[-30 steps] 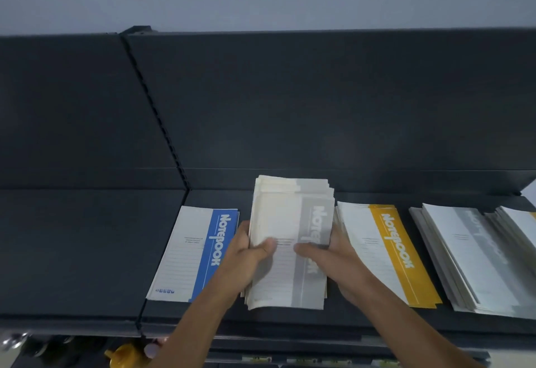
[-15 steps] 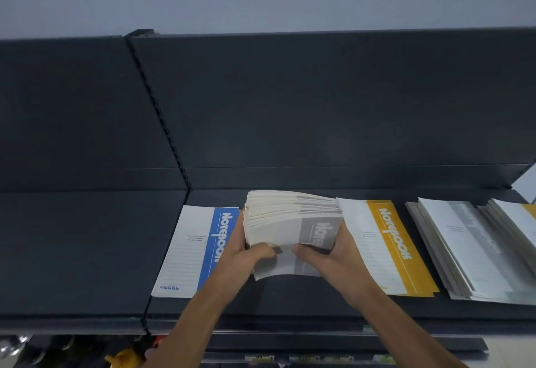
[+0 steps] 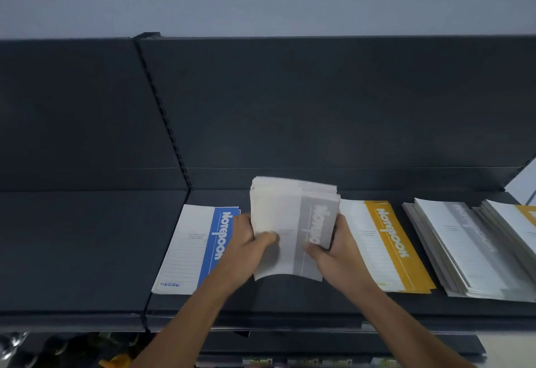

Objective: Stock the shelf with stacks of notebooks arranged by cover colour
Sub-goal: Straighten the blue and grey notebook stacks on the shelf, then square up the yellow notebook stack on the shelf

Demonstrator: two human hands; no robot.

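A thick stack of grey-covered notebooks (image 3: 293, 216) is held above the dark shelf (image 3: 87, 251) between both hands. My left hand (image 3: 246, 240) grips its left edge with the thumb across the top cover. My right hand (image 3: 333, 248) grips the right edge, thumb on the cover. The stack's near edge curls up off the shelf. A blue notebook (image 3: 197, 248) lies flat to the left, partly under my left hand. A yellow notebook (image 3: 383, 245) lies flat to the right.
A fanned pile of grey and white notebooks (image 3: 470, 248) lies at the far right, with another yellow cover (image 3: 526, 216) at the frame edge. The shelf's dark back panel (image 3: 290, 106) rises behind. A slotted upright (image 3: 162, 112) divides the bays. Below is another shelf with small items.
The grey stack went from flat, to tilted up on its far edge, to nearly flat again. Both hands kept their grip on it.
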